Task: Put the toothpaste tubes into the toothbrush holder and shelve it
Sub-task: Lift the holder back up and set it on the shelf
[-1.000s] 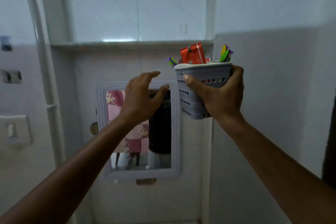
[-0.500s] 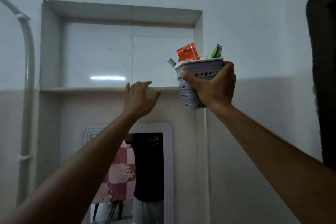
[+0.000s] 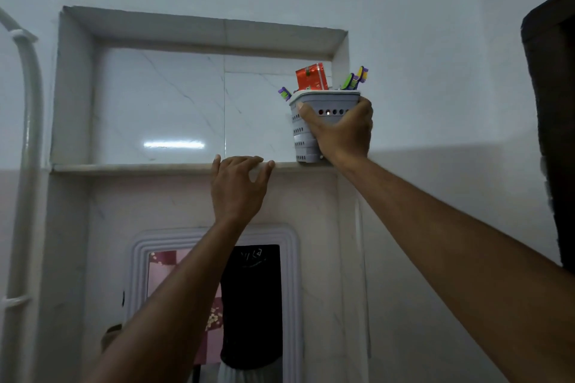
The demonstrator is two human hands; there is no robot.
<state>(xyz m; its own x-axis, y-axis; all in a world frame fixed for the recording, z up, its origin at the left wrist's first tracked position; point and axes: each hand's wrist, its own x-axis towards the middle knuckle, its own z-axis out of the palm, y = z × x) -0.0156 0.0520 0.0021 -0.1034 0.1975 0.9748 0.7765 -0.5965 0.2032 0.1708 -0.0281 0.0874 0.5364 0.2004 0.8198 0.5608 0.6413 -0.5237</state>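
Observation:
A grey perforated toothbrush holder (image 3: 303, 134) stands at the right end of the marble shelf (image 3: 140, 167) inside a wall niche, its base at the shelf's front edge. A red toothpaste tube (image 3: 311, 76) and green-and-purple toothbrushes (image 3: 354, 78) stick out of its top. My right hand (image 3: 340, 130) grips the holder's front and side. To the holder's left, my left hand (image 3: 239, 183) rests on the shelf's front edge with its fingers curled over the lip; it holds no object.
The niche's right side wall (image 3: 340, 53) is close behind the holder. A white pipe (image 3: 29, 134) runs up the left wall. A framed mirror (image 3: 214, 305) hangs below the shelf. A dark door frame (image 3: 553, 118) stands at the far right.
My right hand has carried the holder up and onto the right end of the shelf. My left hand has risen and landed on the shelf's front edge. The camera has tilted upward.

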